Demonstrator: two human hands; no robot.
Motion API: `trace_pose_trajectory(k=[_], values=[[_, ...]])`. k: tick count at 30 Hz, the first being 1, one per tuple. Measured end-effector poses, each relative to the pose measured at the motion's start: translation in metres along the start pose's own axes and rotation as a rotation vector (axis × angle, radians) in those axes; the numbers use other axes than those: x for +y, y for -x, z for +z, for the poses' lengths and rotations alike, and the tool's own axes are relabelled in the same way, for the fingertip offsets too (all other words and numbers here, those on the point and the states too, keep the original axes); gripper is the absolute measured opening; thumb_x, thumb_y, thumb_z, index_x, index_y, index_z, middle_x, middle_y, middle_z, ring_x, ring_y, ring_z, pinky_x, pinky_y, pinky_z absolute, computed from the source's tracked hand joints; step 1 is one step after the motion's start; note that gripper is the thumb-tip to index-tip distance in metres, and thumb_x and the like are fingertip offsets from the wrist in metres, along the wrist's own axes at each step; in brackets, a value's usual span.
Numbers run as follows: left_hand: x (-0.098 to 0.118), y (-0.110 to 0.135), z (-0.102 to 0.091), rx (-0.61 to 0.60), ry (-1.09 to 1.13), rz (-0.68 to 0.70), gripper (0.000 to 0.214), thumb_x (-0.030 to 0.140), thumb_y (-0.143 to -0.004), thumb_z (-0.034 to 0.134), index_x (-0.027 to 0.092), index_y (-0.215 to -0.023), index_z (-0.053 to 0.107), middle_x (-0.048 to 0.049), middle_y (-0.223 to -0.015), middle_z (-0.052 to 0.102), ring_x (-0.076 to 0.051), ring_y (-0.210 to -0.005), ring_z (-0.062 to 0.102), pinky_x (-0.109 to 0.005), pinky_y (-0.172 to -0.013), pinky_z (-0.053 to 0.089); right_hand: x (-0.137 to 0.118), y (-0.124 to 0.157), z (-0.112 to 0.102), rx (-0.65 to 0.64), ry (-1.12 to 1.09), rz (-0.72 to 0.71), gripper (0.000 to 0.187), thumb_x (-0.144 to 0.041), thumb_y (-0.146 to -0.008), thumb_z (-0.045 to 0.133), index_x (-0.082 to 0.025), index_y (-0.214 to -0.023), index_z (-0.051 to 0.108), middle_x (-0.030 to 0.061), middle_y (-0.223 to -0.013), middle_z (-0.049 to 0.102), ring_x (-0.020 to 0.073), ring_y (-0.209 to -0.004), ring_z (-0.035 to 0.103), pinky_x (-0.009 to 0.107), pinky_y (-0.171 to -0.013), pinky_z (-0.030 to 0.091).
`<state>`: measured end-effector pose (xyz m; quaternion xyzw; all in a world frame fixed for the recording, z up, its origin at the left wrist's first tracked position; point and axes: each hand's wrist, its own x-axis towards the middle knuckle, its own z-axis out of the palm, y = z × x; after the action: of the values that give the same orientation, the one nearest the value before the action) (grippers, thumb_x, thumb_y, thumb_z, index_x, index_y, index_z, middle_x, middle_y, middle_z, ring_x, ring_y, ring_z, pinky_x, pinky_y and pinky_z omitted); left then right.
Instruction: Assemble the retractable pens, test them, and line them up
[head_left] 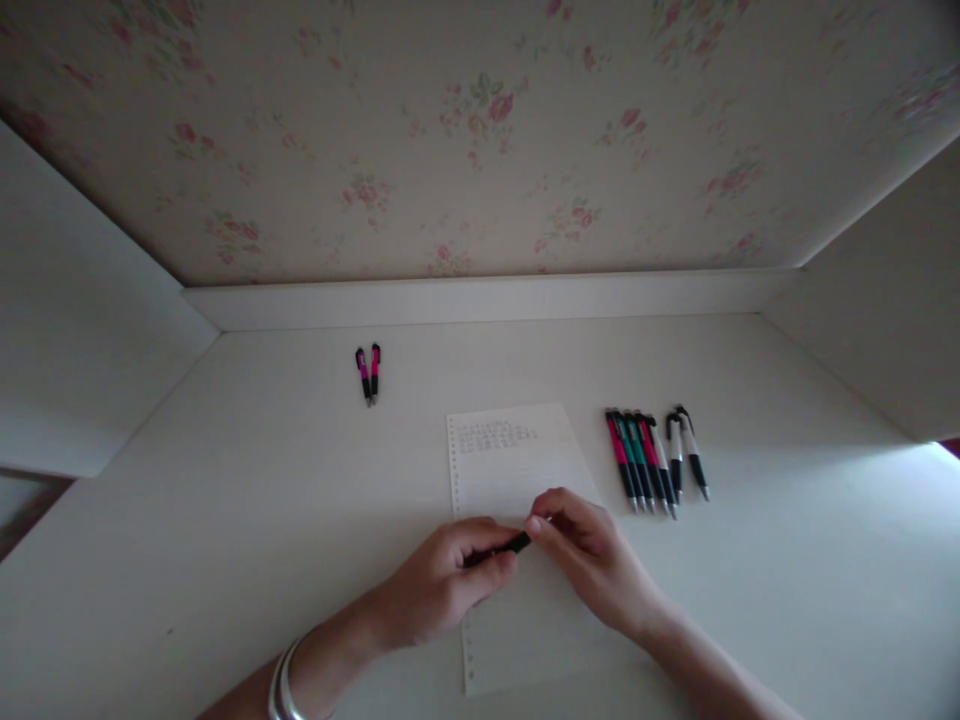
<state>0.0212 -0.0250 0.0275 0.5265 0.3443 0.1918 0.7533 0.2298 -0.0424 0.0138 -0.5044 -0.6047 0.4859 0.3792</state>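
Observation:
My left hand (pixel 450 580) is closed around a pen (pixel 517 542), whose black grip shows between thumb and fingers. The rest of its barrel is hidden, so its colour cannot be told. At the other end of the pen, the thumb and forefinger of my right hand (pixel 581 550) pinch its tip. Both hands are above a sheet of lined, hole-punched paper (pixel 517 480), with several lines of handwriting near its top. Whether they touch the sheet is unclear.
To the right lies a row of pens (pixel 637 460) with red, green and white barrels, and two white pens (pixel 682 455) beside it. Two pink and purple pens (pixel 368 375) rest at the back left. White side panels and a flowered wall (pixel 480 150) enclose the white desk (pixel 300 480).

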Motion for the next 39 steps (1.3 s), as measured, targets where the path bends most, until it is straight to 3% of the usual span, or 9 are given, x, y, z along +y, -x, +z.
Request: trace_pose_trajectory(k=[4,9,11,15,22,26,33,37,39], values=[[-0.008,-0.003,-0.001,0.048,0.059,0.003,0.040,0.046,-0.092,0.062,0.012,-0.114,0.064,0.0042,-0.068,0.045,-0.008,-0.056,0.038,-0.023,-0.051,0.030,-0.001,-0.003,-0.001,0.038,-0.071,-0.061,0.017,-0.036,-0.093,0.063,-0.022,-0.085,0.061,0.0003,-0.079,0.058,0.0137,-0.070,0.056,0.025,-0.061,0.045],[-0.013,-0.004,0.001,0.109,0.146,0.012,0.032,0.044,-0.090,0.064,0.014,-0.102,0.059,-0.0012,-0.077,0.061,-0.008,-0.053,0.044,-0.022,-0.050,0.030,-0.001,-0.004,-0.006,0.025,-0.225,-0.027,0.021,-0.037,-0.088,0.069,-0.024,-0.105,0.064,0.0048,-0.101,0.064,0.0169,-0.088,0.063,0.030,-0.078,0.052],[-0.011,-0.004,0.002,0.117,0.106,0.019,0.030,0.044,-0.094,0.058,0.014,-0.094,0.061,-0.0019,-0.075,0.060,-0.008,-0.054,0.044,-0.023,-0.050,0.031,-0.001,-0.005,-0.007,0.018,-0.191,0.016,0.024,-0.041,-0.089,0.068,-0.023,-0.104,0.064,0.0041,-0.096,0.064,0.0166,-0.083,0.062,0.029,-0.073,0.051],[-0.009,-0.003,0.002,0.148,0.048,-0.008,0.037,0.046,-0.096,0.051,0.014,-0.082,0.061,-0.0009,-0.069,0.056,-0.008,-0.052,0.042,-0.022,-0.049,0.030,-0.001,-0.005,-0.007,-0.011,-0.056,0.078,0.028,-0.045,-0.091,0.063,-0.019,-0.080,0.064,-0.0006,-0.069,0.057,0.0137,-0.064,0.054,0.026,-0.058,0.044],[-0.003,-0.005,0.003,0.156,0.069,-0.057,0.036,0.046,-0.093,0.052,0.015,-0.076,0.056,-0.0002,-0.066,0.055,-0.008,-0.048,0.038,-0.022,-0.046,0.027,-0.003,-0.005,-0.010,-0.055,-0.105,0.025,0.023,-0.043,-0.093,0.061,-0.022,-0.102,0.067,0.0039,-0.086,0.066,0.0174,-0.079,0.062,0.028,-0.068,0.050],[-0.002,-0.005,0.003,0.151,0.065,-0.053,0.035,0.045,-0.094,0.051,0.015,-0.078,0.058,-0.0003,-0.068,0.056,-0.008,-0.049,0.040,-0.022,-0.046,0.028,-0.004,-0.007,-0.007,-0.049,-0.001,0.018,0.026,-0.043,-0.094,0.059,-0.020,-0.092,0.070,0.0031,-0.078,0.065,0.0155,-0.069,0.058,0.027,-0.060,0.047],[-0.004,-0.005,0.002,0.164,0.096,-0.052,0.035,0.045,-0.093,0.054,0.014,-0.079,0.059,0.0000,-0.068,0.057,-0.007,-0.049,0.041,-0.022,-0.047,0.029,-0.002,-0.008,-0.009,0.100,-0.119,0.029,0.026,-0.046,-0.090,0.063,-0.020,-0.092,0.069,-0.0010,-0.065,0.058,0.0136,-0.058,0.055,0.025,-0.052,0.046],[-0.005,-0.005,0.003,0.226,0.212,-0.057,0.032,0.046,-0.091,0.058,0.014,-0.086,0.058,-0.0007,-0.072,0.060,-0.007,-0.049,0.042,-0.022,-0.047,0.028,0.005,-0.008,-0.009,0.277,0.106,-0.086,0.016,-0.035,-0.094,0.059,-0.021,-0.097,0.066,0.0015,-0.073,0.061,0.0144,-0.061,0.057,0.025,-0.051,0.046],[-0.005,-0.006,0.003,0.269,0.269,-0.049,0.031,0.046,-0.091,0.059,0.015,-0.087,0.057,0.0004,-0.071,0.059,-0.006,-0.048,0.042,-0.021,-0.047,0.027,0.007,-0.007,-0.007,0.251,0.287,-0.205,0.012,-0.027,-0.097,0.056,-0.021,-0.097,0.066,0.0062,-0.087,0.066,0.0163,-0.071,0.061,0.026,-0.057,0.050]])
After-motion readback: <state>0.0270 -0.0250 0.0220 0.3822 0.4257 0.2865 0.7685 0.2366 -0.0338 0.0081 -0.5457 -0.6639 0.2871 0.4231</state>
